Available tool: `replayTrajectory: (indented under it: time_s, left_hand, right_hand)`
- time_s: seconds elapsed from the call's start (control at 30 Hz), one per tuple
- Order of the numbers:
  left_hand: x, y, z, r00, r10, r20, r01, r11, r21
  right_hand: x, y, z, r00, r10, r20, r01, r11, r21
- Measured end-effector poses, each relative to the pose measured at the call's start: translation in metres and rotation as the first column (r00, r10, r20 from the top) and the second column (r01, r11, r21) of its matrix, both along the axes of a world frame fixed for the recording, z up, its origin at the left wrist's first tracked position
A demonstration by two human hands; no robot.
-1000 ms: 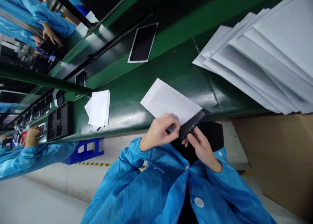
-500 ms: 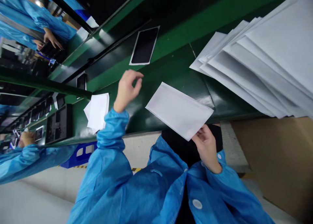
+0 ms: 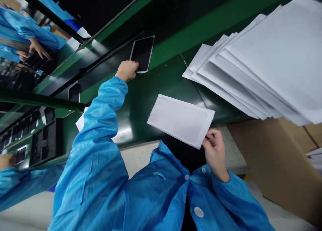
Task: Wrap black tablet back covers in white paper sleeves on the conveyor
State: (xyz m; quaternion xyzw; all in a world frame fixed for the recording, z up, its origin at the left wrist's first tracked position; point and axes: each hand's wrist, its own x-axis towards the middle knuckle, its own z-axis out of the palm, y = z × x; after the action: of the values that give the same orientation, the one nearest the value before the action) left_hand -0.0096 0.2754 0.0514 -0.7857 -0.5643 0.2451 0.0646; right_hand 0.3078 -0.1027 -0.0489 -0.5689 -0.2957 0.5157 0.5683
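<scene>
My right hand (image 3: 213, 148) pinches the near corner of a white padded envelope (image 3: 181, 119), holding it over the front edge of the green bench (image 3: 161, 86). My left hand (image 3: 127, 70) is stretched far forward to a black phone-shaped panel with a white border (image 3: 142, 53) on the dark conveyor belt. Its fingers curl onto the panel's near edge. Both arms wear blue coat sleeves.
A fanned stack of large white envelopes (image 3: 259, 66) covers the bench's right side, above a cardboard box (image 3: 274, 157). Another bordered panel (image 3: 74, 92) lies further down the belt. Black trays (image 3: 45, 142) sit at left. Other people's hands (image 3: 37, 49) work across the line.
My left hand left the envelope, swung up and reached out to the black panel on the belt. The dark panel seen at the envelope's mouth a second ago is out of sight.
</scene>
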Motion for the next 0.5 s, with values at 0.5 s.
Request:
replayTrajectory:
  time_s: [0.5]
  left_hand:
    - [-0.038,-0.244,-0.016,0.705,-0.396,0.589,-0.171,0.711,0.682]
  right_hand:
    - [0.018,-0.008,0.026,0.986,-0.069,0.149,0.070,0.998,-0.002]
